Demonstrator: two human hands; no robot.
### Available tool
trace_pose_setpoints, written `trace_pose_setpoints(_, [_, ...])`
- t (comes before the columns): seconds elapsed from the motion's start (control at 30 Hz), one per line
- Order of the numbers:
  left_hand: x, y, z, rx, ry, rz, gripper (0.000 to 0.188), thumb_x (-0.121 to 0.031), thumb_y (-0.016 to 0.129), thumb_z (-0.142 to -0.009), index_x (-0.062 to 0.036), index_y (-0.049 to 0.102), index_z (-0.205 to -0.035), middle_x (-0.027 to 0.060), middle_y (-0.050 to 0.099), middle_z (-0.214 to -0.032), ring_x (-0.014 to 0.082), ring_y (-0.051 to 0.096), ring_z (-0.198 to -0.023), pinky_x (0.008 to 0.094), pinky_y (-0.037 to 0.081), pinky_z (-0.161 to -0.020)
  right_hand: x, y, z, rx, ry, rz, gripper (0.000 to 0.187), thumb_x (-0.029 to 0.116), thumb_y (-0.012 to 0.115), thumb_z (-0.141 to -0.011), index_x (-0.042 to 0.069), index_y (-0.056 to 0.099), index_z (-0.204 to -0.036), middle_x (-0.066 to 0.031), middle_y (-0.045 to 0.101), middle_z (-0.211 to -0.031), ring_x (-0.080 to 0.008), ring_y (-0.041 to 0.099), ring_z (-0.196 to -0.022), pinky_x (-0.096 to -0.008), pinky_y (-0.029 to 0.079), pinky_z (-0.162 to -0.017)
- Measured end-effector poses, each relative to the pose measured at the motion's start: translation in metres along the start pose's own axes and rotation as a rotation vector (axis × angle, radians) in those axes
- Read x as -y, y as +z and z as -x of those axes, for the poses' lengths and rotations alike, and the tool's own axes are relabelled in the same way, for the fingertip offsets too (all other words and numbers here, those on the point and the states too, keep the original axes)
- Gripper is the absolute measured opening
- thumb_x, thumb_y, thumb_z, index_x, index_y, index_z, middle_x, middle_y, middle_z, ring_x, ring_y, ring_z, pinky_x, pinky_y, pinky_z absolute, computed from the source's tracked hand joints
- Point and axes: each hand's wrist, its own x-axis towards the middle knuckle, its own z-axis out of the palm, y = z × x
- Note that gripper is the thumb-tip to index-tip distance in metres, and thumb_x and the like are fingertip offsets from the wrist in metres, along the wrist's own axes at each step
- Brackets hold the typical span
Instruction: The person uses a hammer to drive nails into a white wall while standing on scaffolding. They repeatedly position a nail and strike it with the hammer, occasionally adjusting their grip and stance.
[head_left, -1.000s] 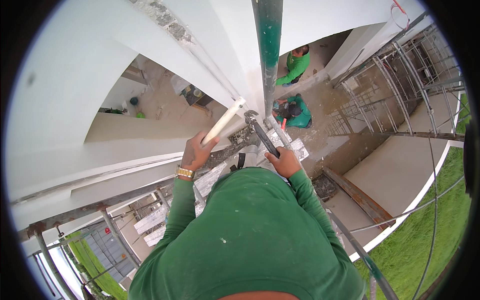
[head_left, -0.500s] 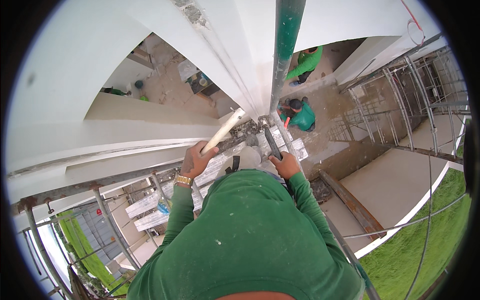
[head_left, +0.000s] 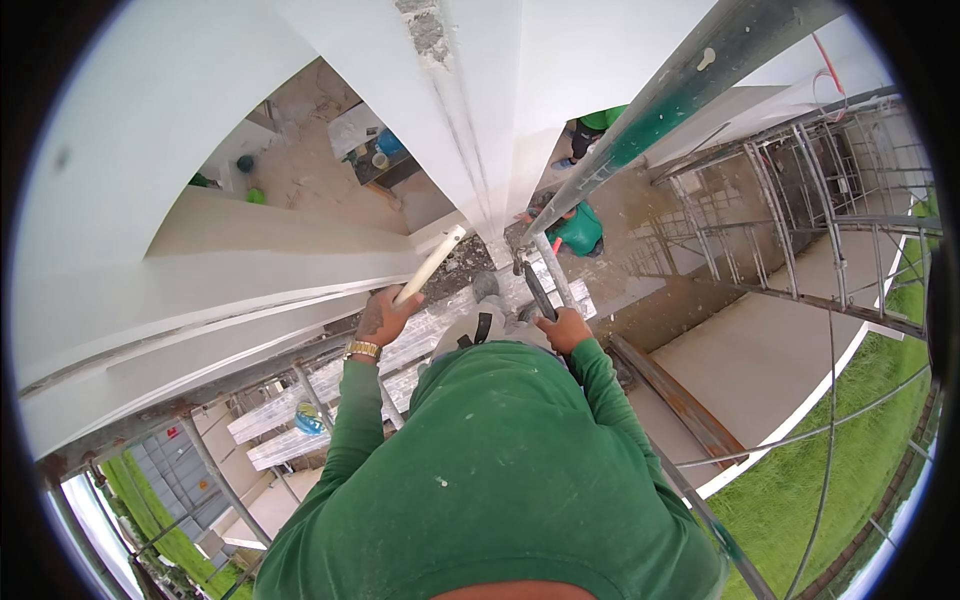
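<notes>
My left hand (head_left: 387, 315), with a gold-coloured watch at the wrist, is closed round the lower end of a cream-coloured stick (head_left: 432, 264). The stick slants up and to the right, toward the foot of the white wall corner. My right hand (head_left: 565, 330) grips a dark-handled tool (head_left: 539, 292) whose small metal head points away from me; its exact kind is too small to tell. Both hands are in front of my waist, apart from each other. Below them are silvery planks (head_left: 405, 345), with my shoe (head_left: 486, 286) on them.
A thick green-grey scaffold pole (head_left: 640, 135) slants across the upper right. Scaffold rails (head_left: 150, 435) run at left. Far below, a person in a green shirt (head_left: 580, 232) crouches on the ground, another person (head_left: 590, 130) stands beyond. More scaffolding (head_left: 840, 215) and grass (head_left: 800, 520) are at right.
My view has turned, so the thick pole now leans to the right and the people below appear farther left. Both hands keep their holds, nearly in the same place before me.
</notes>
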Motion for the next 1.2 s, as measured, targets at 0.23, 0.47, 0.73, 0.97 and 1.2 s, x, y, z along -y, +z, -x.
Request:
trace_pose_setpoints(0.23, [0.054,0.035,-0.022,0.121,-0.037,-0.042,0.06,-0.059,0.066,-0.092,0.001,0.069,-0.096,0.0245,0.07,-0.086,0.0417,0.068,-0.081,0.0484,0.051,-0.075,-0.02,0.01,-0.002,0.009,-0.019,0.181,0.065,0.05,0.074,-0.085,-0.011,0.069,-0.107,-0.0272,0.071,-0.097,-0.0364,0.071,-0.09,-0.0443,0.054,-0.082])
trace_pose_setpoints(0.47, [0.077,0.075,-0.038,0.313,-0.245,-0.026,0.073,-0.065,0.066,-0.087,0.004,0.072,-0.108,0.0241,0.073,-0.093,0.0391,0.07,-0.089,0.0482,0.052,-0.081,-0.041,-0.006,-0.06,0.059,-0.014,0.234,0.057,0.046,0.076,-0.087,-0.01,0.071,-0.093,-0.0152,0.073,-0.074,-0.0253,0.073,-0.069,-0.0385,0.056,-0.066])
trace_pose_setpoints(0.73, [0.121,0.141,-0.006,0.315,-0.505,0.213,0.062,-0.063,0.066,-0.092,-0.0011,0.066,-0.095,0.0032,0.062,-0.07,0.014,0.058,-0.054,0.0334,0.047,-0.051,-0.037,-0.044,-0.068,0.208,0.072,0.226,0.057,0.051,0.074,-0.087,-0.005,0.074,-0.075,-0.0133,0.073,-0.071,-0.0264,0.072,-0.066,-0.0402,0.056,-0.071])
trace_pose_setpoints(0.97, [0.137,0.168,0.017,0.241,-0.584,0.319,0.063,-0.063,0.067,-0.091,-0.0001,0.067,-0.092,0.0058,0.063,-0.067,0.0184,0.063,-0.053,0.0353,0.052,-0.049,-0.03,-0.054,-0.065,0.206,0.06,0.358,0.057,0.05,0.073,-0.088,-0.005,0.074,-0.075,-0.0128,0.073,-0.071,-0.0261,0.071,-0.066,-0.0401,0.056,-0.073])
trace_pose_setpoints(1.2, [0.136,0.175,0.033,0.184,-0.612,0.324,0.061,-0.064,0.06,-0.094,-0.008,0.067,-0.072,0.0032,0.064,-0.065,0.0171,0.061,-0.06,0.0376,0.048,-0.063,-0.039,-0.051,-0.068,0.182,0.012,0.405,0.061,0.053,0.073,-0.087,-0.008,0.074,-0.088,-0.0188,0.074,-0.083,-0.0313,0.074,-0.08,-0.0432,0.056,-0.08])
